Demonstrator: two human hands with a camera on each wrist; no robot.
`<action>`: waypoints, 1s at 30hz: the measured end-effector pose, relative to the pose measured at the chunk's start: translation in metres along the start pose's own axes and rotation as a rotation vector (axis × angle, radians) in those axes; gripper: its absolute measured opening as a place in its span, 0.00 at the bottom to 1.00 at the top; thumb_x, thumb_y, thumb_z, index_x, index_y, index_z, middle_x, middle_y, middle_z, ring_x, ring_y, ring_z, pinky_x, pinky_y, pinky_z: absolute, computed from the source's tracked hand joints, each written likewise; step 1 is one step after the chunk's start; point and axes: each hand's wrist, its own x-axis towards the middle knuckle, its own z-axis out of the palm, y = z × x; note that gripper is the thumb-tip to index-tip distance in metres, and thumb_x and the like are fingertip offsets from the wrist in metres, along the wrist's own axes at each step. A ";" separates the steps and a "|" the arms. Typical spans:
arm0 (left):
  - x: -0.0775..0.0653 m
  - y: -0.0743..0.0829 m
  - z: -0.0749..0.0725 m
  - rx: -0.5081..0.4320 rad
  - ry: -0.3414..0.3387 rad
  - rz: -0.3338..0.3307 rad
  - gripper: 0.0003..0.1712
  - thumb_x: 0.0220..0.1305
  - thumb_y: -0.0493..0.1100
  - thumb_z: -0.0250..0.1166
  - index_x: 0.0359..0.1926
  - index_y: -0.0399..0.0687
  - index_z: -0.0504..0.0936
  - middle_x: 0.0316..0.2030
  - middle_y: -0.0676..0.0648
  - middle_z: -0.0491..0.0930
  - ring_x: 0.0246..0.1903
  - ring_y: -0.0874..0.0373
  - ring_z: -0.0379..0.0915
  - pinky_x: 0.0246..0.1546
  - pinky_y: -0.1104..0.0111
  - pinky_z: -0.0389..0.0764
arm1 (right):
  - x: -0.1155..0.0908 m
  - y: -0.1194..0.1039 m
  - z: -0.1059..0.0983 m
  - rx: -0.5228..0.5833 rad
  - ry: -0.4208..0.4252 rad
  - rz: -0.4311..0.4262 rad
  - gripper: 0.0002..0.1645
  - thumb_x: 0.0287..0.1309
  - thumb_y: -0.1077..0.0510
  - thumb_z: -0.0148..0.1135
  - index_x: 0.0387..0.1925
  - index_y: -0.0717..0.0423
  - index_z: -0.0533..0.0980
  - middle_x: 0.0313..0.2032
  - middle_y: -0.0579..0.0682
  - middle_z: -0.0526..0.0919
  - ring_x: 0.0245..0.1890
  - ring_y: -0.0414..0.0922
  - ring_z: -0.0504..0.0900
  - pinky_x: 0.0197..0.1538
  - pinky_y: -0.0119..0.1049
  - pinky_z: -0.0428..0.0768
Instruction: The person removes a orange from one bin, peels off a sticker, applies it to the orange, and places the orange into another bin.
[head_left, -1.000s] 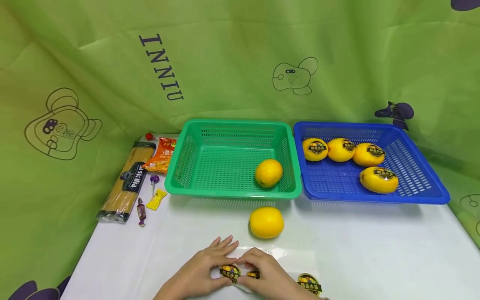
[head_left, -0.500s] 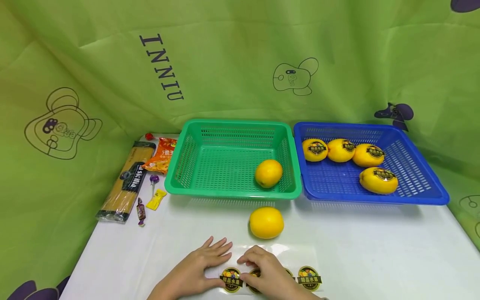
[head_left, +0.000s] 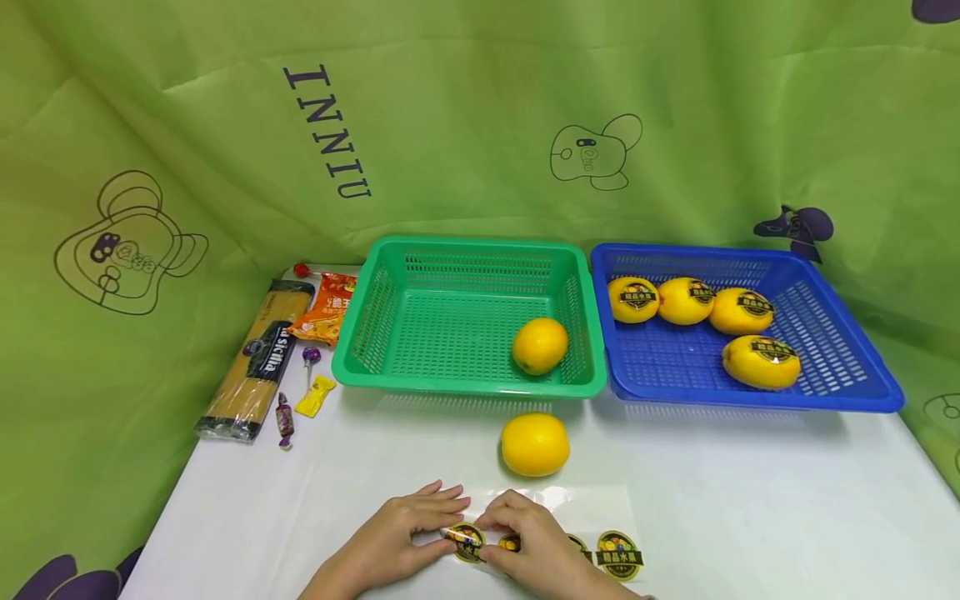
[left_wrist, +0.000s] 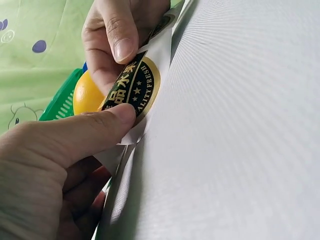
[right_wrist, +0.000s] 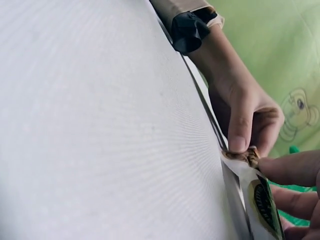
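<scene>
A clear-backed sheet of round black-and-gold fruit stickers (head_left: 585,510) lies at the table's front, its left end lifted and bent. My left hand (head_left: 393,537) pinches that end, thumb on the face of the end sticker (head_left: 468,546) and fingers behind, as the left wrist view shows. Beside it, my right hand (head_left: 534,542) pinches the same strip between thumb and fingers, partly covering the second sticker. In the right wrist view the strip (right_wrist: 262,202) bends up between both hands. Just beyond the sheet sits a plain lemon (head_left: 535,445).
Behind stands a green basket (head_left: 468,388) holding one plain lemon (head_left: 540,346). To its right, a blue basket (head_left: 750,401) holds several lemons with stickers. Spaghetti (head_left: 258,358), an orange snack bag (head_left: 326,310) and several candies lie at the left.
Half a second ago the sheet's left end lay flatter with its end sticker fully showing. Now that end is raised and bent, and my left thumb and fingers have closed on it.
</scene>
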 end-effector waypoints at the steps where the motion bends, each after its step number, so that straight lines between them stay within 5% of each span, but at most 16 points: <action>1: 0.000 0.000 0.000 -0.007 -0.001 -0.006 0.17 0.60 0.47 0.67 0.48 0.44 0.84 0.53 0.51 0.80 0.56 0.55 0.76 0.58 0.57 0.76 | 0.000 0.001 0.001 0.012 0.010 -0.010 0.09 0.55 0.54 0.67 0.39 0.49 0.80 0.38 0.37 0.78 0.37 0.30 0.73 0.40 0.26 0.76; 11: -0.001 0.000 -0.002 0.005 -0.031 -0.021 0.19 0.59 0.50 0.67 0.49 0.46 0.84 0.55 0.53 0.79 0.57 0.57 0.74 0.61 0.59 0.73 | 0.000 0.002 0.005 0.247 0.011 -0.041 0.02 0.57 0.57 0.65 0.33 0.48 0.79 0.31 0.43 0.81 0.32 0.27 0.75 0.36 0.24 0.79; 19: -0.002 -0.001 -0.005 -0.027 -0.085 -0.057 0.26 0.57 0.58 0.66 0.51 0.48 0.83 0.57 0.54 0.78 0.59 0.57 0.72 0.64 0.59 0.69 | -0.002 0.000 0.005 0.347 0.001 -0.143 0.03 0.60 0.58 0.62 0.34 0.50 0.81 0.30 0.46 0.83 0.32 0.27 0.74 0.35 0.25 0.80; 22: -0.002 -0.001 -0.006 -0.047 -0.105 -0.074 0.29 0.55 0.61 0.67 0.52 0.49 0.82 0.57 0.54 0.77 0.60 0.57 0.71 0.65 0.59 0.68 | -0.003 -0.003 0.003 0.439 -0.002 -0.118 0.03 0.61 0.61 0.60 0.34 0.54 0.80 0.29 0.50 0.82 0.31 0.27 0.73 0.33 0.25 0.79; 27: -0.002 -0.002 -0.008 -0.099 -0.160 -0.134 0.30 0.53 0.62 0.68 0.53 0.52 0.81 0.60 0.56 0.74 0.63 0.58 0.68 0.67 0.61 0.64 | -0.006 -0.006 -0.007 0.696 -0.001 0.047 0.07 0.63 0.64 0.55 0.38 0.66 0.77 0.27 0.48 0.79 0.27 0.28 0.73 0.28 0.23 0.77; 30: -0.002 -0.003 -0.010 -0.157 -0.141 -0.118 0.28 0.53 0.58 0.70 0.53 0.52 0.81 0.61 0.54 0.73 0.64 0.55 0.66 0.70 0.66 0.58 | -0.007 -0.006 -0.018 0.732 0.056 0.074 0.09 0.64 0.66 0.53 0.39 0.70 0.74 0.30 0.44 0.78 0.27 0.29 0.74 0.30 0.24 0.79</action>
